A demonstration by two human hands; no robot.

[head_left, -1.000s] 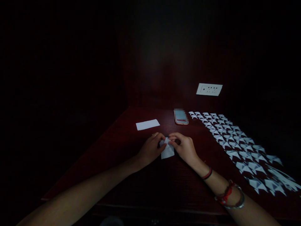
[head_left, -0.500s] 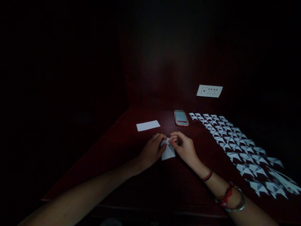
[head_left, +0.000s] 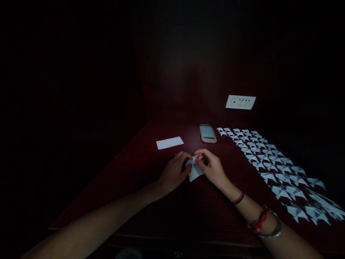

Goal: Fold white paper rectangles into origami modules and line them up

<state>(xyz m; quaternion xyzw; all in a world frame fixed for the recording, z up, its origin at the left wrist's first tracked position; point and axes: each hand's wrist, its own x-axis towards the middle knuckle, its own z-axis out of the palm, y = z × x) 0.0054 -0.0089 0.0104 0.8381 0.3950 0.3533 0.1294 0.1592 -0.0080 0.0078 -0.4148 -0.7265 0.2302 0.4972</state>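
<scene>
Matt paper (head_left: 196, 173), smooth wooden tabletop (head_left: 134, 162)

One head-worn camera looks forward and down across the counter (head_left: 134, 154), whose far edge crosses near mid-picture. The left forearm (head_left: 107, 219) enters from eight o'clock, the right forearm (head_left: 246, 208) from four; the left hand (head_left: 174, 171) and right hand (head_left: 212, 167) lie at arm's reach, around five. Beyond stands the wall (head_left: 185, 90), its socket plate (head_left: 240, 102) between two and three.
</scene>
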